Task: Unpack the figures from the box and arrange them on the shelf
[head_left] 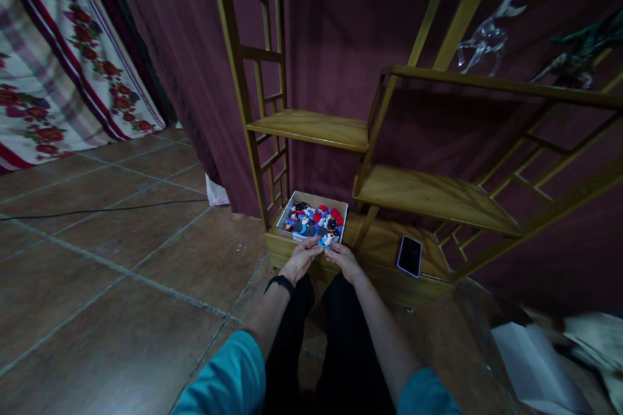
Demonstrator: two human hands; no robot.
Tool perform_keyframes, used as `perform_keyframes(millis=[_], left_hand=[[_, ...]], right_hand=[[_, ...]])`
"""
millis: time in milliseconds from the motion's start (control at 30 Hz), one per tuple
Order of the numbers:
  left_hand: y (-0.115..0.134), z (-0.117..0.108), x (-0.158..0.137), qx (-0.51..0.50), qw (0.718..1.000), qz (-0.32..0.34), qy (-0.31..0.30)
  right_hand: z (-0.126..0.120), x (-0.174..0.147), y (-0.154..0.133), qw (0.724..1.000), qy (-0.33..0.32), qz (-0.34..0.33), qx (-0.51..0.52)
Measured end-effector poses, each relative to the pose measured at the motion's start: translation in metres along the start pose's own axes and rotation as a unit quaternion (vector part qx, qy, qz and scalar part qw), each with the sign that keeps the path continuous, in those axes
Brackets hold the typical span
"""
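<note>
Both my hands meet at the near edge of a white cardboard box [344,219] on the low wooden shelf. Between their fingertips is a small flat figure [327,241] in blue, white and a pale pinkish tone; its exact kind is too small to make out. My left hand [302,258], with a dark band at the wrist, pinches its left side. From the right, my right hand [344,259] grips the other side. Inside the box lie many small colourful pieces [311,220] in red, black, blue, purple and white, heaped together.
A phone [409,256] lies on the bottom shelf at right. Wooden shelves [311,126] rise above the box. A glass deer figurine [489,35] stands on the upper right shelf. A black cable [107,209] crosses the tiled floor. White paper [535,363] lies lower right.
</note>
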State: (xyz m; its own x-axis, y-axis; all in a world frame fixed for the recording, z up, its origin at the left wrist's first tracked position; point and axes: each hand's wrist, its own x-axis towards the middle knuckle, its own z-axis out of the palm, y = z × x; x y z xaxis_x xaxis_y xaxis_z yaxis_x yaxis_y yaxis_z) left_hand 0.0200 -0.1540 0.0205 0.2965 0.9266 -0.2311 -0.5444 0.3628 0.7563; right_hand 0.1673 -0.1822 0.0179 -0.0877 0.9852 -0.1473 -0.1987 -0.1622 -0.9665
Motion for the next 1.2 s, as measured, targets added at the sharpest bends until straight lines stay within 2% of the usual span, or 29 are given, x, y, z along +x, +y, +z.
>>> perform_keyframes(millis=[200, 1200], left_hand=[[0.0014, 0.0019, -0.0022, 0.006, 1.0, -0.004, -0.003], [0.0046, 0.0027, -0.0041, -0.037, 0.998, -0.046, -0.009]], right_hand=[[-0.0008, 0.0005, 0.0006, 1.0, -0.006, -0.011, -0.001], [0.0003, 0.0052, 0.0062, 0.998, 0.063, -0.016, 0.003]])
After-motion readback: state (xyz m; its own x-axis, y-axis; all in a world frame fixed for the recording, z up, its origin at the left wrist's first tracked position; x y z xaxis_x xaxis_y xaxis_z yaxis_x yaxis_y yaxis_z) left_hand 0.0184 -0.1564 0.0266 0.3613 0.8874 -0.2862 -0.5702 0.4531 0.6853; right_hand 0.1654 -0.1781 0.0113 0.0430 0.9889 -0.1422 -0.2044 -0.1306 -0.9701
